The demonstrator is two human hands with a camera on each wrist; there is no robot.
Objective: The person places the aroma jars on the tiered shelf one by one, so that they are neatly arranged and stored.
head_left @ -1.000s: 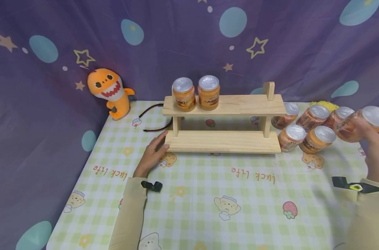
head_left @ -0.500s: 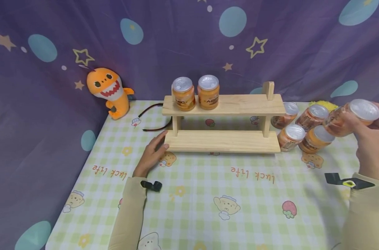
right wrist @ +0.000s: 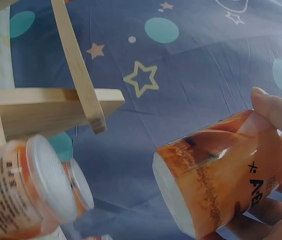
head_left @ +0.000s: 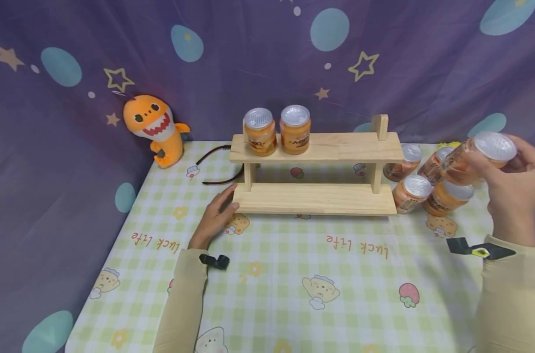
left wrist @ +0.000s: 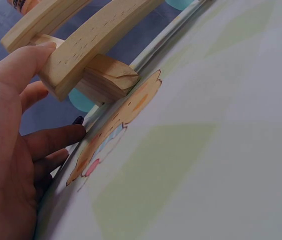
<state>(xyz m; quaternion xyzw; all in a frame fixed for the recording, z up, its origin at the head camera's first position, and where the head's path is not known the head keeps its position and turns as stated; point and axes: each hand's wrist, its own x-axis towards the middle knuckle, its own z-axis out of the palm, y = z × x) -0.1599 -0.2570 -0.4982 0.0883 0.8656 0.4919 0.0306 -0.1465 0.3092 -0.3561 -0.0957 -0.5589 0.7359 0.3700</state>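
Note:
In the head view my right hand [head_left: 516, 189] grips an orange-labelled jar [head_left: 479, 154] with a silver lid, raised and tilted over the other jars at the right. The right wrist view shows the thumb and fingers round this jar [right wrist: 225, 175]. My left hand [head_left: 214, 215] touches the left end of the two-tier wooden shelf [head_left: 316, 198], its fingers relaxed. Up close in the left wrist view, the left thumb [left wrist: 23, 65] lies against the end of a board. Two similar jars, a left one [head_left: 260, 135] and a right one [head_left: 295, 132], stand on the upper tier's left part.
Several more jars, among them a front one [head_left: 411, 194] and one beside it [head_left: 446, 198], crowd the shelf's right end. An orange shark plush [head_left: 155, 130] sits at the back left, near a dark cable [head_left: 214, 154]. A checked cloth [head_left: 285, 294] covers the table.
My right hand has carried the jar leftward and slightly up from the right edge, over the grouped jars. The left hand and the shelf stay where they were.

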